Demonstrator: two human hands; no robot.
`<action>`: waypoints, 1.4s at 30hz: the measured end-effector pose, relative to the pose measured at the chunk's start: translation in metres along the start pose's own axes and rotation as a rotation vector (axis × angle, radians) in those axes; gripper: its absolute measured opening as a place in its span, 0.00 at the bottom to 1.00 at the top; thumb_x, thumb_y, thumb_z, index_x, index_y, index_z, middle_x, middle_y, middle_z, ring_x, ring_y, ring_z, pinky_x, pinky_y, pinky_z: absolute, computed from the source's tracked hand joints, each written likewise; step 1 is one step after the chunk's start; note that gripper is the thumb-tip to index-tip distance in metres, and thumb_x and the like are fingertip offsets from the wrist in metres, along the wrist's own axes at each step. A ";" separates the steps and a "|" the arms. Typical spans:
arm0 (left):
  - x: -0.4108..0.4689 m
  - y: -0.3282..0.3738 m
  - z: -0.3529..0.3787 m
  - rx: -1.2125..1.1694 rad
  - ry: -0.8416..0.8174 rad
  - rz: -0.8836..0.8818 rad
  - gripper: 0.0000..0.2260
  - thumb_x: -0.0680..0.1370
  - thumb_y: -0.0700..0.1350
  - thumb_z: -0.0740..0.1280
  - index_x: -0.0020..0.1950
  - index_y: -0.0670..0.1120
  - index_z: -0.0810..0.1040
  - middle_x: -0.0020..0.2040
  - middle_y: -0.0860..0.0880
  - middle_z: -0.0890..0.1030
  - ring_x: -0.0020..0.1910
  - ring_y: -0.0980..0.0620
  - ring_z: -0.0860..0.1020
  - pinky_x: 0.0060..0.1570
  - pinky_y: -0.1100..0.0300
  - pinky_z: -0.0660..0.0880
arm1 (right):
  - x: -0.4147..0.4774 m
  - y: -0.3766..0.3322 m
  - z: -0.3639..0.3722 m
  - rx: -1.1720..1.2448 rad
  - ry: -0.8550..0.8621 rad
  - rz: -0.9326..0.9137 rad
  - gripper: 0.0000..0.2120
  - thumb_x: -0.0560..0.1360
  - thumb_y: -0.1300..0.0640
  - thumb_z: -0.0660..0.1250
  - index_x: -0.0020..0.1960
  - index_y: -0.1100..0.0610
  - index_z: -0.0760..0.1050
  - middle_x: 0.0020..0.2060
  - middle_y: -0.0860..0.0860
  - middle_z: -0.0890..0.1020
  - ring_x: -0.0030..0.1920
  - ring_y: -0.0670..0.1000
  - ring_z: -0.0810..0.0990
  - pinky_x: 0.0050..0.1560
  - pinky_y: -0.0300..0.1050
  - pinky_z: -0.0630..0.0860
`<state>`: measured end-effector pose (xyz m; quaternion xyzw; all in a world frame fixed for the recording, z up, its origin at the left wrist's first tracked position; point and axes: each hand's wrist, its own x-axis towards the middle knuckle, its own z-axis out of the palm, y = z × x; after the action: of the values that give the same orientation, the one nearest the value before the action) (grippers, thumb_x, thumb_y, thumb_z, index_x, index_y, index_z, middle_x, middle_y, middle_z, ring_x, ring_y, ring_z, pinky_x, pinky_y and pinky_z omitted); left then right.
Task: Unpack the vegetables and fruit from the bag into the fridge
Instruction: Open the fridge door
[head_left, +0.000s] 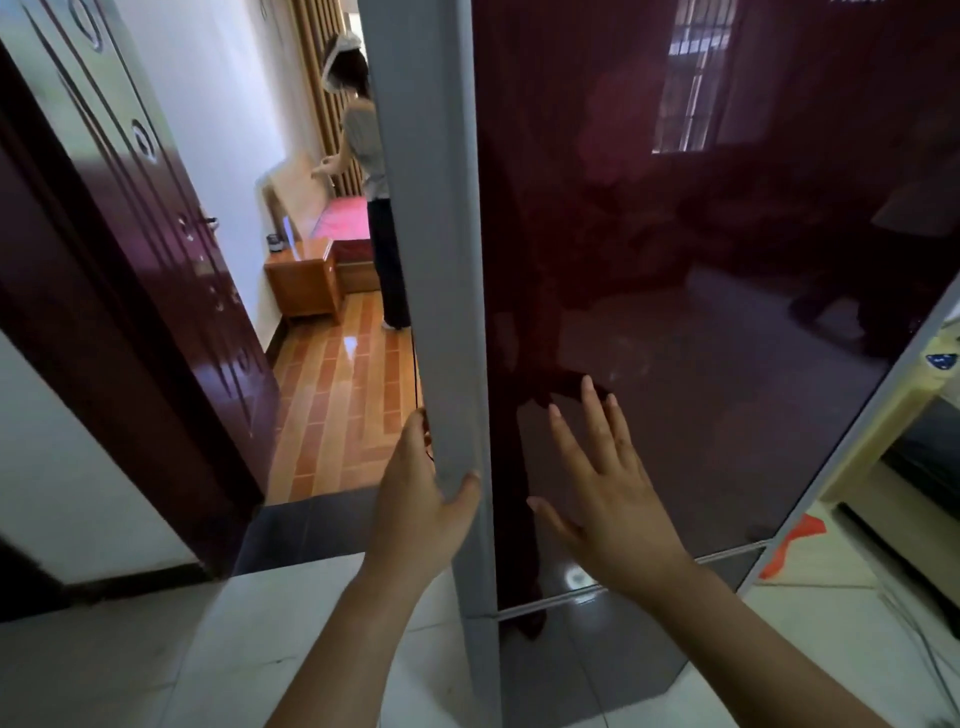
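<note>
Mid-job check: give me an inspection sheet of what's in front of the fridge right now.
Surface: pale tiled floor, bare.
Job's things: fridge door dark red and glossy; bag and produce not seen.
Clutter: orange scrap on the floor at right.
Hands: left hand wraps the door's grey edge; right hand open, flat at the door front.
Cables: thin black cord behind the door edge.
Surroundings: open wooden door, bystander, nightstand.

Both bare forearms reach forward and up. The left hand (415, 499) curls, thumb splayed right and fingers wrapped out of sight. The right hand (605, 483) is flat, fingers spread, palm facing forward.
</note>
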<state>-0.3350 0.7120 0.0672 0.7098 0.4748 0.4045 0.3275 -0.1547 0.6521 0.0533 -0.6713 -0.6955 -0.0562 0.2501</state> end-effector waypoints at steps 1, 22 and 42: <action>0.000 -0.002 0.000 0.004 0.002 0.005 0.25 0.73 0.44 0.70 0.65 0.55 0.63 0.55 0.65 0.74 0.52 0.71 0.73 0.50 0.65 0.74 | 0.001 -0.001 0.001 -0.004 0.003 0.011 0.38 0.74 0.38 0.56 0.76 0.49 0.44 0.75 0.49 0.34 0.75 0.56 0.36 0.68 0.63 0.63; -0.129 0.072 0.053 0.013 0.337 -0.174 0.25 0.74 0.40 0.68 0.62 0.61 0.62 0.49 0.69 0.69 0.42 0.65 0.75 0.30 0.74 0.72 | -0.073 0.048 -0.039 0.177 0.137 -0.259 0.36 0.74 0.45 0.65 0.76 0.48 0.51 0.76 0.50 0.44 0.75 0.57 0.42 0.67 0.68 0.61; -0.306 0.178 0.138 0.151 0.332 -0.162 0.27 0.74 0.42 0.69 0.69 0.53 0.63 0.59 0.59 0.73 0.52 0.64 0.73 0.39 0.83 0.67 | -0.219 0.095 -0.151 0.383 -0.021 -0.364 0.38 0.74 0.42 0.63 0.76 0.51 0.48 0.75 0.47 0.40 0.76 0.53 0.46 0.63 0.54 0.72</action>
<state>-0.2085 0.3544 0.0745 0.6151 0.6068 0.4517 0.2222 -0.0284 0.4005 0.0671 -0.4760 -0.8053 0.0397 0.3511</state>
